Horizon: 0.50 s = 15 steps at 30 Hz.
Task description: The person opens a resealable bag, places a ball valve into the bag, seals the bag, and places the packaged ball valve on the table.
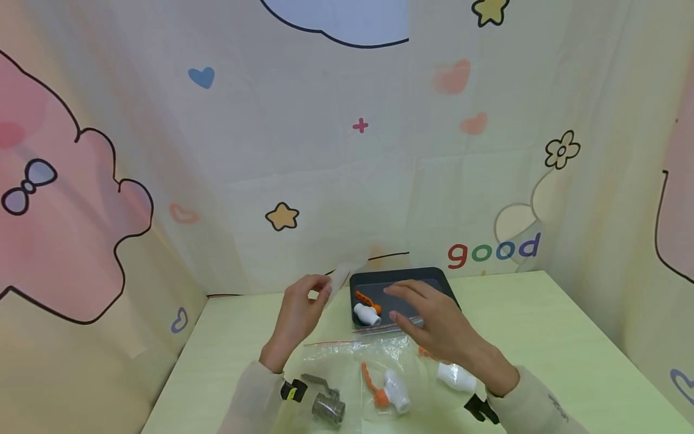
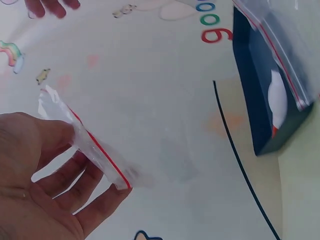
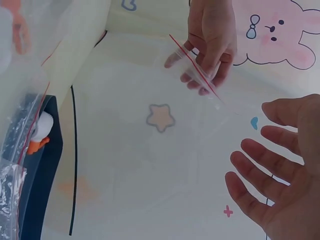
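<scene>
My left hand (image 1: 298,310) pinches a clear zip bag (image 2: 97,150) with a red seal line by its upper edge, between thumb and fingers. The bag is held up above the table's back edge, left of the dark tray (image 1: 398,278), and looks flat. To the right, my right hand (image 1: 436,316) hovers over the tray's front part, fingers spread and slightly bent, holding nothing. Inside the tray lies a white valve-like pipe fitting (image 1: 367,314) with an orange handle. In the right wrist view the zip bag hangs well apart from the right hand's fingers (image 3: 255,155).
On the near table lie clear zip bags holding a grey fitting with a lever (image 1: 328,408) and a white fitting with an orange handle (image 1: 397,392). Another white fitting (image 1: 456,377) lies partly under my right forearm. A printed curtain (image 1: 336,181) stands behind the table.
</scene>
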Tool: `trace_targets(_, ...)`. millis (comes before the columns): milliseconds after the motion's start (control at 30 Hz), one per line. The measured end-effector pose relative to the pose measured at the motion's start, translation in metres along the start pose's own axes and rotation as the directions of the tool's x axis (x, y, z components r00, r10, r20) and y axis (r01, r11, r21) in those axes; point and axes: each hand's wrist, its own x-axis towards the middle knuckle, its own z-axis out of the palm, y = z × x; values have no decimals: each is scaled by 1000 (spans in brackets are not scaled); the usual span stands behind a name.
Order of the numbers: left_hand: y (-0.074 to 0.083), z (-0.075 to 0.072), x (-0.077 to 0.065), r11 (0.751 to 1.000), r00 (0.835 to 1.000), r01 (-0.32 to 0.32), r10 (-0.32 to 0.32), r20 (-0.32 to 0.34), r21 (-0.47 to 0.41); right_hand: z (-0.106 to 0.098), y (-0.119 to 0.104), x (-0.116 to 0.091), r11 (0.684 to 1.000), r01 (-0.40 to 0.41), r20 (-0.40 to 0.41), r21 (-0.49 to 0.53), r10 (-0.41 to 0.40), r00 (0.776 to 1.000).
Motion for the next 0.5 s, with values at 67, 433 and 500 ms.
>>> trace_targets(67,9,0,-1,999,1000,16,-17,-21,-43,0,-2,2,1000,3,-27,18,-2,1000)
trace_targets(433,45,7,-12,970,994,2,-28,-106,-242,3,-15,13,983,-31,-83,183,47,995)
trace_targets(500,51,8,-14,960,994,-4,-26,-103,-279,4,-19,14,978,-38,-86,205,56,995)
